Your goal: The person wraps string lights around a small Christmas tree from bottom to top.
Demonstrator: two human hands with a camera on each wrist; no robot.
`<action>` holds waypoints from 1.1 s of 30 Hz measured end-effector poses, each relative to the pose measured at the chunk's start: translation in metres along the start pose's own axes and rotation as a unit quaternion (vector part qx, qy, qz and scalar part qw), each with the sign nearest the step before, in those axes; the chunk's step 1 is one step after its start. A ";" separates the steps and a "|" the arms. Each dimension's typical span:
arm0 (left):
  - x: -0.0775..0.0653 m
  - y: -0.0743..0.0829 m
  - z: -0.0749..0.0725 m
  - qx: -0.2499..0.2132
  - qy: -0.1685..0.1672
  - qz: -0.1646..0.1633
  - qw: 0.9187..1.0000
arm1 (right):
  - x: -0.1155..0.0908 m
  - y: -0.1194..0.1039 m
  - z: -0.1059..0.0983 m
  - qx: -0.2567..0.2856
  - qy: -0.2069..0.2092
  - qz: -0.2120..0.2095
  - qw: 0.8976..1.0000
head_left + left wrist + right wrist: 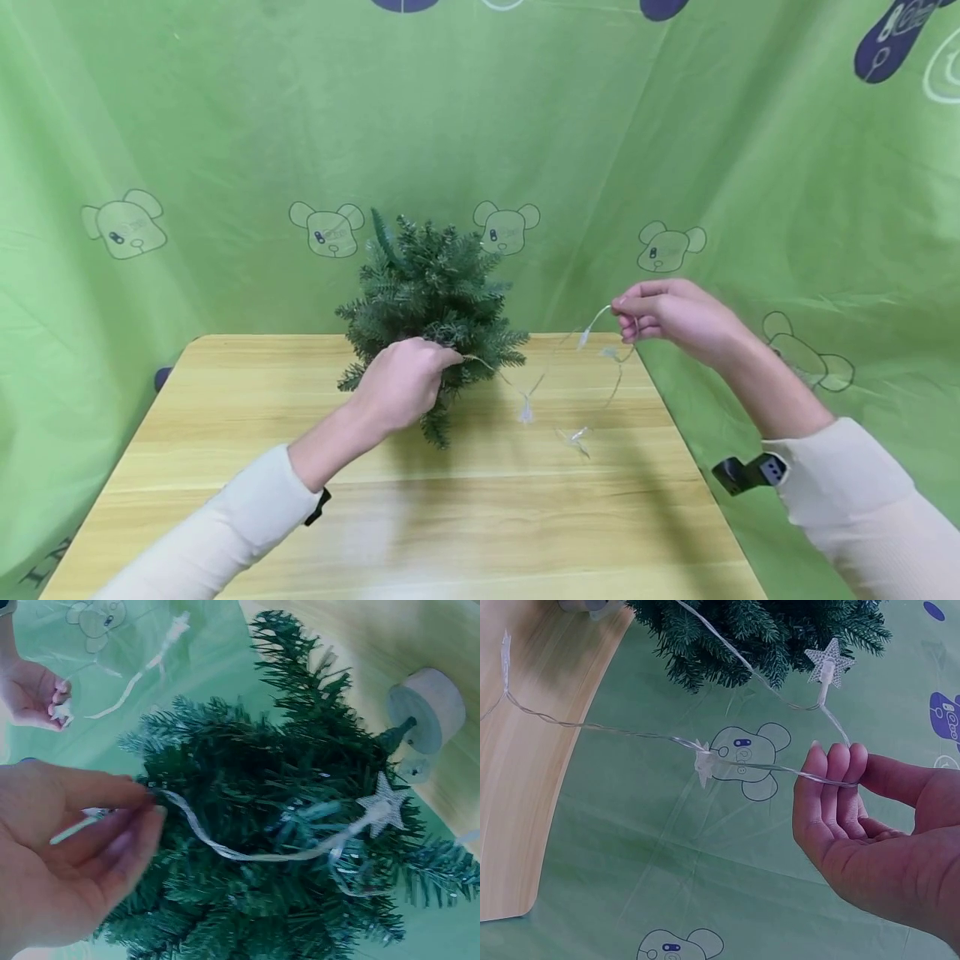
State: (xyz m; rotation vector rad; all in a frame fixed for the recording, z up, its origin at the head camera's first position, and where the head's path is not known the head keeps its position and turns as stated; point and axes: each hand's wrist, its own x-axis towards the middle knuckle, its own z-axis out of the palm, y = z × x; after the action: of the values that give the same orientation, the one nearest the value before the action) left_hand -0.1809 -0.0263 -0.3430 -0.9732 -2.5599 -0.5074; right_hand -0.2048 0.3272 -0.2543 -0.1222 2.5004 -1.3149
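So the middle of it all is a bushy dark green artificial Christmas tree [435, 292] sitting on a light wood-grain surface [480, 525], towards the far edge; everything else I'll place from that tree.

The left hand [401, 383] is right at the front of the tree, fingers and thumb narrowed to a pinch on a thin, clear, twisted-wire string of star-shaped lights [637, 735]; in the left wrist view the wire curves out of that pinch and across the needles, and one clear plastic star light [382, 808] rests against the branches.

The right hand [678, 321] is off to the right of the tree, well apart from it, thumb against curled fingers and holding more of the same string; the wire sags between the two hands in loose loops, so most of that slack hangs right of the tree, with several little clear stars dangling; whether any of them touch the surface, I can't tell.

A short, round, pale-wood-coloured block [441, 705] shows just beside the tree's lower branches; both arms come in from the near side of the tree in off-white sleeves [251, 504]; behind the tree hangs a green cloth [225, 125] printed with line-drawn bear heads.
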 end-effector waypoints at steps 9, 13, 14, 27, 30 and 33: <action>0.000 0.007 -0.011 0.002 -0.069 -0.046 0.997 | 0.004 -0.003 -0.004 0.000 -0.005 -0.003 1.000; 0.001 0.009 -0.020 -0.031 -0.085 -0.062 0.994 | 0.005 -0.005 -0.008 -0.004 -0.009 -0.007 1.000; 0.002 0.009 -0.022 -0.036 -0.088 -0.065 0.993 | 0.006 -0.006 -0.009 -0.004 -0.009 -0.007 1.000; 0.034 0.040 -0.052 -0.078 -0.093 -0.038 0.992 | 0.001 -0.015 -0.016 0.001 -0.003 -0.006 1.000; 0.056 0.049 -0.047 -0.114 -0.111 -0.041 0.986 | -0.001 -0.020 -0.015 0.004 0.006 -0.007 1.000; 0.079 0.057 -0.036 -0.137 -0.124 -0.054 0.981 | -0.003 -0.027 -0.014 0.011 0.013 -0.010 1.000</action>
State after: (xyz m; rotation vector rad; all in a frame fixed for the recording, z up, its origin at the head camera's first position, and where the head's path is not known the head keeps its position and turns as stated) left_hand -0.1901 0.0411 -0.2652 -1.0489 -2.8300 -0.8349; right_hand -0.2085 0.3234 -0.2236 -0.1267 2.5123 -1.3603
